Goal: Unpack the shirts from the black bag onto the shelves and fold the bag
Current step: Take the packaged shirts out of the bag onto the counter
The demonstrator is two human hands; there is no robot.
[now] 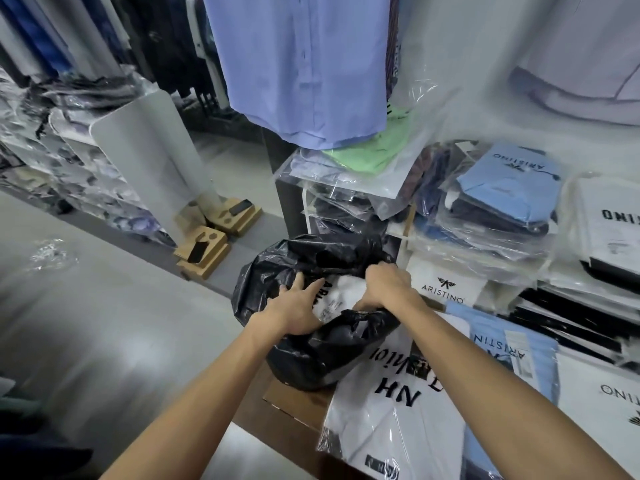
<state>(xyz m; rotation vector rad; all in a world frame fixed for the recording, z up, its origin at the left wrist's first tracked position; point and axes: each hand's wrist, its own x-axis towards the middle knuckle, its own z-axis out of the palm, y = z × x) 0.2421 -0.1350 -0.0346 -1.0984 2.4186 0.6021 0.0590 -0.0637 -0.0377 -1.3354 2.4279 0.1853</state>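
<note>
Two bare arms: reaching in from the near edge toward the middle of the scene.
Hanging shirt: pale blue, far centre, above the stacked packs.
Shelves: right side — piled with shirts in clear wrappers.
Black bag: centre, mouth open, on brown cardboard.
White packed shirt: inside the bag's mouth.
Left hand: fingers spread, pressed on the white pack.
Right hand: curled shut — gripping the bag's rim.

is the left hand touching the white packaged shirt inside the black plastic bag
Touching. The head view shows the left hand lying flat on the white packaged shirt inside the black plastic bag.
</note>
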